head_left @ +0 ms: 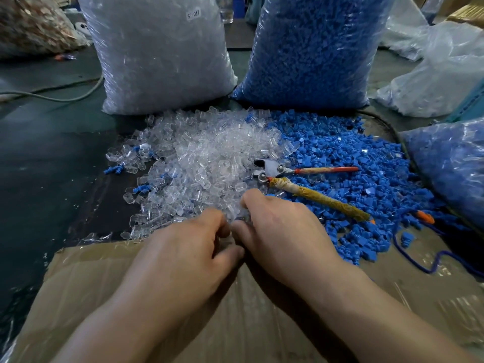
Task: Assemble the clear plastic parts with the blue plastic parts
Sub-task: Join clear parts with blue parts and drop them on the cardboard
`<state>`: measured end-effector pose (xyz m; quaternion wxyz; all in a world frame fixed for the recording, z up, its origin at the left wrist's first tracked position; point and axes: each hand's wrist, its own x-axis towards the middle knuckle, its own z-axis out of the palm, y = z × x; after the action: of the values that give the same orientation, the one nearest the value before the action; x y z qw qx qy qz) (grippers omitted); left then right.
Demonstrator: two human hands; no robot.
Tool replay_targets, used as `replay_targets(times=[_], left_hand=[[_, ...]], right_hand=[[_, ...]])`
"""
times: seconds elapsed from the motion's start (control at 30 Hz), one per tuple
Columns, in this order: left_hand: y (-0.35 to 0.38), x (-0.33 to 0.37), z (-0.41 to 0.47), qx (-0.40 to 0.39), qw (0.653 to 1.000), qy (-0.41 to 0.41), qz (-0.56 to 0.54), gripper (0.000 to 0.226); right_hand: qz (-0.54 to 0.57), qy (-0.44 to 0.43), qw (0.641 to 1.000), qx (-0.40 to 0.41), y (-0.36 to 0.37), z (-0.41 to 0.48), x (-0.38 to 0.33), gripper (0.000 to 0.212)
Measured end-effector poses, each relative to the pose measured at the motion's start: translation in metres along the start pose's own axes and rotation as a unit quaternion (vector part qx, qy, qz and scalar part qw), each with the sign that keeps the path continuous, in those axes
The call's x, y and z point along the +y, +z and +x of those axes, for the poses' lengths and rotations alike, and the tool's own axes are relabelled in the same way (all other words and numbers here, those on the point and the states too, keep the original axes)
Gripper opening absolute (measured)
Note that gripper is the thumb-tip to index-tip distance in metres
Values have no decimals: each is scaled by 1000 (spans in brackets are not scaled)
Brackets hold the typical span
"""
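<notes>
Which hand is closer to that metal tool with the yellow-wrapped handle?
Right. The right hand lies just below the tool, close under its yellow handle; the left hand sits farther off, down-left of it.

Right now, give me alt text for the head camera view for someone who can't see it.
The left hand and right hand meet, both curled, at the near edge of a clear parts pile beside a blue parts pile. Pliers lie where the piles meet.

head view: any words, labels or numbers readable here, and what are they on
"SJ 017" (second letter unsure, may be I): small white sticker near the top of the tall clear plastic bag of clear parts.
No other text shows in this view.
</notes>
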<state>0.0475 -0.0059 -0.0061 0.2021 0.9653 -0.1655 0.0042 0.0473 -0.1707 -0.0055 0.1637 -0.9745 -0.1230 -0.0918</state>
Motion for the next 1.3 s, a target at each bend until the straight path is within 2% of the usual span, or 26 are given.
replay_targets(times=[0.07, 0.17, 0.27, 0.4, 0.57, 0.67, 0.83, 0.9, 0.97, 1.0, 1.1, 1.17, 1.23, 1.3], left_hand=[[0, 2, -1, 2, 1000, 2, -12, 41], [-5, 1, -1, -42, 998, 35, -15, 49], [-9, 2, -2, -85, 994, 62, -6, 41], [-14, 4, -3, -127, 989, 77, -16, 41], [-18, 3, -3, -165, 977, 134, -26, 30], [-18, 1, -4, -182, 971, 151, -32, 43], [-16, 2, -6, -151, 977, 146, -51, 59], [-17, 1, -5, -63, 984, 94, -136, 49], [-16, -1, -4, 37, 965, 27, -258, 36], [-15, 1, -4, 62, 951, 7, -304, 36], [-11, 9, -2, 70, 934, 11, -351, 20], [-10, 13, -3, 52, 916, 5, -397, 18], [-8, 13, -4, 47, 921, 1, -388, 20], [-10, 8, -4, 57, 936, -15, -347, 17]], right_hand=[[22, 1, 1000, 14, -1, 1, 0, 17], [60, 18, 998, 23, -4, -3, 2, 16], [86, 34, 995, 26, -6, -4, 4, 17], [127, 54, 990, 25, -11, -2, 7, 17], [139, 37, 989, 33, -13, -1, 10, 11], [147, 24, 987, 57, -12, -1, 13, 16], [199, 36, 978, 59, -16, 0, 12, 16], [287, 61, 955, 40, -22, -2, 10, 15], [381, 72, 922, -1, -27, -6, 5, 15], [410, 68, 909, -22, -29, -7, 2, 15], [448, 54, 890, -60, -29, -9, -2, 14], [461, 64, 881, -83, -32, -9, -1, 9], [390, 63, 913, -101, -37, -10, 1, 2], [262, 68, 958, -95, -48, -13, 8, 17]])
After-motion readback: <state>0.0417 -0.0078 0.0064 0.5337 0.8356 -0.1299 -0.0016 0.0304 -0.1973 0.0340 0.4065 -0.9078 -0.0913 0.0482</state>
